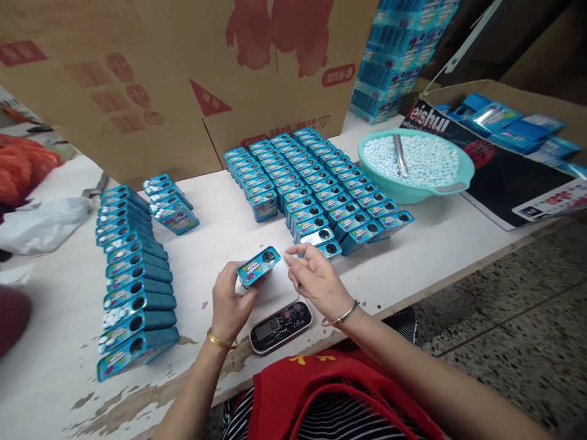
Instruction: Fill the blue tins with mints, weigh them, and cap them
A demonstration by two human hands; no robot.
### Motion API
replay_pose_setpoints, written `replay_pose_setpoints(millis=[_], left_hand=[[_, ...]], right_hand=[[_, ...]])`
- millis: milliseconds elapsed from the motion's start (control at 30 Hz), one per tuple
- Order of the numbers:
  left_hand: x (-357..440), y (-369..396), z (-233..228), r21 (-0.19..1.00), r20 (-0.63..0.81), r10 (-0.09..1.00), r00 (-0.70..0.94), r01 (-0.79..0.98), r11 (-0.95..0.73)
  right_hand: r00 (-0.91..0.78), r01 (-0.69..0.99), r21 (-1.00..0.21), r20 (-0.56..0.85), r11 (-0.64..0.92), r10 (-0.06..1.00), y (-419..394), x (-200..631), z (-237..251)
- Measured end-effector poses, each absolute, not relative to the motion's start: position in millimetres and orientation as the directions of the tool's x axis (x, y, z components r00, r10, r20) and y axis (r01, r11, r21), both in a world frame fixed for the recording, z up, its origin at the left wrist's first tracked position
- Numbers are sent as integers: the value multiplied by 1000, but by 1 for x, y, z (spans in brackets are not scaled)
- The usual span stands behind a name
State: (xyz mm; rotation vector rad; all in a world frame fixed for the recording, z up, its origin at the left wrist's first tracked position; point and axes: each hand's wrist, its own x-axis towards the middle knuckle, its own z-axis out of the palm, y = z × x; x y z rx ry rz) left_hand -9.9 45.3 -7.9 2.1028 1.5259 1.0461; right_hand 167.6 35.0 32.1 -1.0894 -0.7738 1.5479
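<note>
My left hand (232, 302) is wrapped round a small blue candy box (254, 269), tilted, with its round top hole facing up. Just right of that hole is my right hand (318, 281), its thumb and forefinger pinched together. Whatever sits between those fingertips is too small to make out. Below both hands lies a small dark digital scale (280, 328) with a lit display. Rows of similar open blue boxes (316, 177) stand beyond my hands. To the left, a column of blue boxes (137, 287) includes several with white candies on their tops.
A turquoise bowl (415, 194) of pale candies stands at the back right, with a metal scoop (400, 156) in it. Behind the rows rises a large cardboard box (165, 79). Wrapped stacks of blue boxes (394, 55) and an open carton (499, 91) are further right.
</note>
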Motion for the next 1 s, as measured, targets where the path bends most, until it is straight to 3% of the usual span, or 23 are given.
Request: replay_pose_setpoints(millis=[267, 467, 567, 667, 767, 867, 1000], left_hand=[[4, 49, -4, 627, 344, 902, 260, 652, -426], [3, 78, -13, 739, 314, 923, 223, 552, -385], [6, 119, -27, 723, 344, 920, 189, 571, -388], [16, 165, -42, 667, 364, 904, 223, 615, -420], [24, 191, -52, 527, 400, 885, 239, 730, -435], [20, 195, -52, 357, 461, 867, 188, 855, -375], [-17, 197, -33, 291, 529, 844, 86, 916, -276]], right_hand=[[-97, -125, -970, -196, -208, 976, 68, 173, 37], [-116, -281, -913, -272, -294, 955, 61, 192, 39], [-149, -318, -867, -354, -384, 923, 43, 196, 21], [-187, -338, -805, -450, -488, 873, 25, 193, -2], [-218, -324, -766, -511, -555, 832, 11, 189, -18], [-229, -299, -756, -535, -582, 813, 0, 190, -24], [-223, -301, -726, -576, -618, 786, -8, 195, -29]])
